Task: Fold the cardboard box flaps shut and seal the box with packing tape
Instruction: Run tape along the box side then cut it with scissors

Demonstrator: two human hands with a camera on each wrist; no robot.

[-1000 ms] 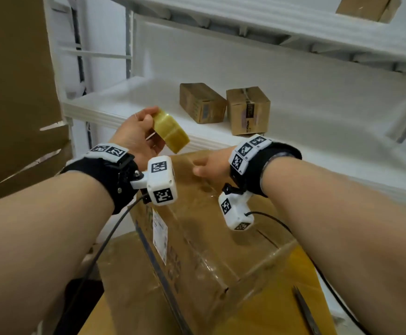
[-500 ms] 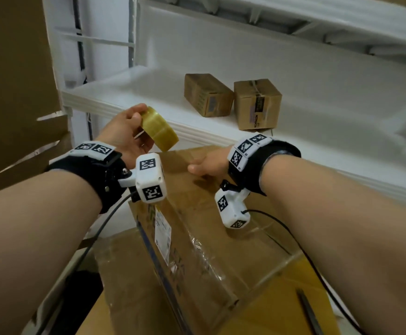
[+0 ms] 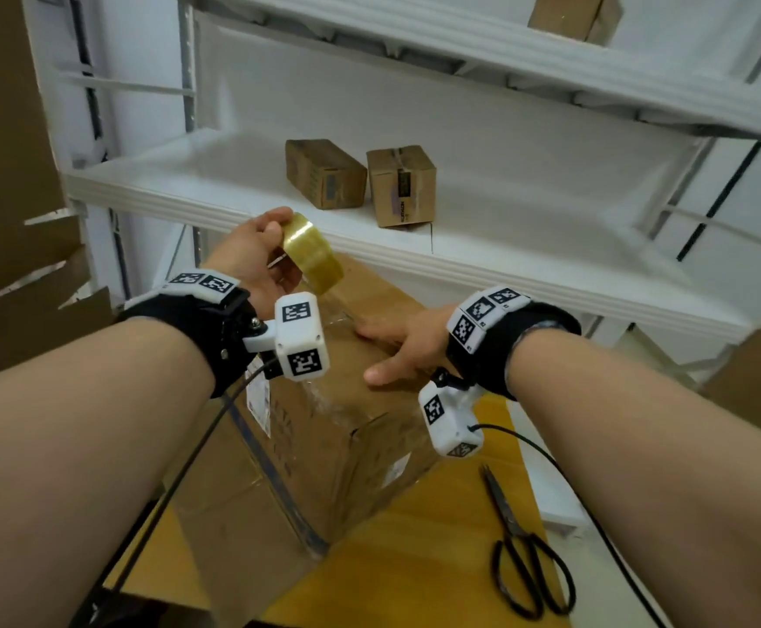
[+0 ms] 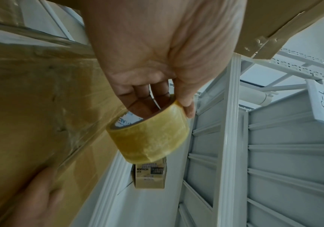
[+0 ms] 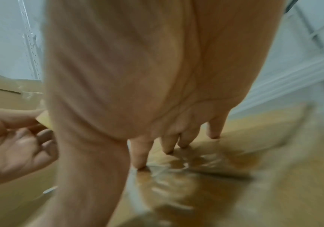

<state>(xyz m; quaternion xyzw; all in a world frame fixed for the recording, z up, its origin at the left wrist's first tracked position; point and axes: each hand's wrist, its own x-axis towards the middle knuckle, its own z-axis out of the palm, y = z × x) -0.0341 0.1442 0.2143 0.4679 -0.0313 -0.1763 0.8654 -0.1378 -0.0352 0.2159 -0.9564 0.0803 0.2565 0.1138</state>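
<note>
A large brown cardboard box (image 3: 333,428) stands on the yellow table with its top flaps folded shut and clear tape along the top and down the near side. My left hand (image 3: 260,256) holds a roll of yellowish packing tape (image 3: 312,251) above the box's far left corner, fingers through its core (image 4: 149,135). A strip of tape runs from the roll down to the box top. My right hand (image 3: 396,346) lies flat on the box top with straight fingers (image 5: 141,155) pressing the tape onto the cardboard (image 5: 196,176).
Black scissors (image 3: 523,550) lie on the yellow table (image 3: 437,559) to the right of the box. A white shelf (image 3: 460,247) behind carries two small cardboard boxes (image 3: 324,172) (image 3: 401,185). Flattened cardboard (image 3: 2,174) leans at the left.
My right hand has gone from holding the tape end to lying flat with spread fingers on the box top. The left hand still holds the roll, now a little higher above the box.
</note>
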